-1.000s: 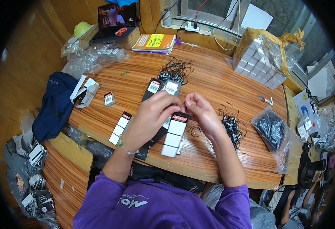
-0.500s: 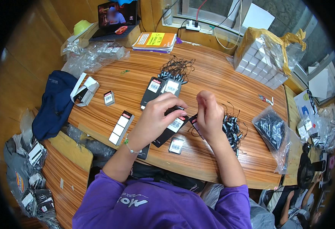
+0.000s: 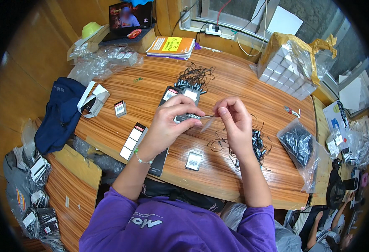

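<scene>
My left hand (image 3: 172, 119) is closed in a pinch on a small black hang tag (image 3: 188, 117), mostly hidden by the fingers. Facing it, my right hand (image 3: 233, 122) pinches a thin cord whose end reaches toward the left fingertips. Between the hands a thin pale card (image 3: 208, 124) shows tilted, almost edge-on. Below them lies a small stack of white-labelled cards (image 3: 193, 160). A tangled pile of black tag cords (image 3: 258, 145) is beside my right wrist. Under my left forearm, a black tag (image 3: 159, 163) lies partly covered.
Ahead lie black tags (image 3: 170, 93) and more cords (image 3: 193, 80). A long labelled tag (image 3: 133, 141) is at left, beyond it an opened white box (image 3: 95, 101). At right are a bag of black cords (image 3: 298, 143) and wrapped white boxes (image 3: 285, 69). A laptop (image 3: 130, 21) stands behind.
The larger black tag below my left hand no longer shows there. My right hand has turned, its fingertips now toward the left hand, and the card between them is tilted edge-on.
</scene>
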Demonstrator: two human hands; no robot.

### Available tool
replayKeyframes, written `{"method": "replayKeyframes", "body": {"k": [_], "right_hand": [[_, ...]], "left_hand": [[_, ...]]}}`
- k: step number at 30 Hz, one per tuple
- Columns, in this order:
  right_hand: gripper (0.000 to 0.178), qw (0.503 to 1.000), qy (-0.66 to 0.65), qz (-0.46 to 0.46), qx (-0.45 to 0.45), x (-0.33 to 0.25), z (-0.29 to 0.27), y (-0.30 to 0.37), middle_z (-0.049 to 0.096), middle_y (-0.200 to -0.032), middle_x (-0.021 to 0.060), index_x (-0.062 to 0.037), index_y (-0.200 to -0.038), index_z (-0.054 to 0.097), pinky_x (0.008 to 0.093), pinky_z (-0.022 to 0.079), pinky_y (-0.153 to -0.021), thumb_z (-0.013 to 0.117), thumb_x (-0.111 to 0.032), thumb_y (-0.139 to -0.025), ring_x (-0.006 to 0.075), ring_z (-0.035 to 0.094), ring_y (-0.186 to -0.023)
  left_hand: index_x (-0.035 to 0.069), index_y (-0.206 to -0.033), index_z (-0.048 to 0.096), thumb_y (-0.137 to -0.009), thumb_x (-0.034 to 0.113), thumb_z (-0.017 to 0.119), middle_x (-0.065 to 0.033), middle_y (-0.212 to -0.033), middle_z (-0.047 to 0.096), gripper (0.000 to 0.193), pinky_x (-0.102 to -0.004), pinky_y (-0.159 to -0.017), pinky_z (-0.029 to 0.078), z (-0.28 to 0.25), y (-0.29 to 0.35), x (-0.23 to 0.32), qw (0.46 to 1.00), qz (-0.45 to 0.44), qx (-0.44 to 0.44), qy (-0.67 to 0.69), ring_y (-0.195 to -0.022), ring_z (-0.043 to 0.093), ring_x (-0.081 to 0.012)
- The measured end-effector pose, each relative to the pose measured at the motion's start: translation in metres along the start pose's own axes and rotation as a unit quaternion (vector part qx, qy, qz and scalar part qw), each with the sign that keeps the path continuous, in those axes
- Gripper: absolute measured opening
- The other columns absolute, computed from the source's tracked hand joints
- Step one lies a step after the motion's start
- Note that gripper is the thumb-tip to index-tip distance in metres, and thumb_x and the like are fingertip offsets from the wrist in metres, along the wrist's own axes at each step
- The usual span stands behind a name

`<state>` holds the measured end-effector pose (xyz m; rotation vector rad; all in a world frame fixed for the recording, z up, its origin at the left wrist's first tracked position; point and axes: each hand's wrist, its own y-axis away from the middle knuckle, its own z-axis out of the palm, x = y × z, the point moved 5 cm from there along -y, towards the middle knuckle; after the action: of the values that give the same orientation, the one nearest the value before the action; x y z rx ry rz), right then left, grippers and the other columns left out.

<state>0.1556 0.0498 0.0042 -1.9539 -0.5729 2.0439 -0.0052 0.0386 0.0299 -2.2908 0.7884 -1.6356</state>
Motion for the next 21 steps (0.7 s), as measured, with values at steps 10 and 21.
{"method": "replayKeyframes", "body": {"k": [10, 21], "right_hand": [[0.017, 0.981, -0.04, 0.157, -0.104, -0.007, 0.01, 0.003, 0.063, -0.084, 0.006, 0.0029, -0.099, 0.059, 0.0233, 0.046, -0.073, 0.059, -0.005, -0.084, 0.0095, 0.058, -0.079], [0.013, 0.991, 0.028, 0.099, -0.089, -0.008, 0.013, 0.005, 0.062, -0.081, 0.0059, 0.0023, -0.089, 0.057, 0.0256, 0.046, -0.076, 0.064, -0.003, -0.078, 0.0115, 0.059, -0.079]], "left_hand": [[0.0, -0.083, 0.066, -0.07, -0.001, 0.07, -0.0053, -0.08, 0.064, 0.014, -0.0236, -0.07, 0.046, -0.001, 0.003, -0.013, 0.995, -0.077, 0.022, 0.064, -0.076, 0.059, -0.0115], [0.0, -0.082, 0.066, -0.076, 0.005, 0.069, -0.0045, -0.075, 0.066, 0.008, -0.0201, -0.063, 0.045, 0.009, 0.007, -0.025, 0.977, -0.146, 0.034, 0.152, -0.069, 0.057, -0.0069]]}}
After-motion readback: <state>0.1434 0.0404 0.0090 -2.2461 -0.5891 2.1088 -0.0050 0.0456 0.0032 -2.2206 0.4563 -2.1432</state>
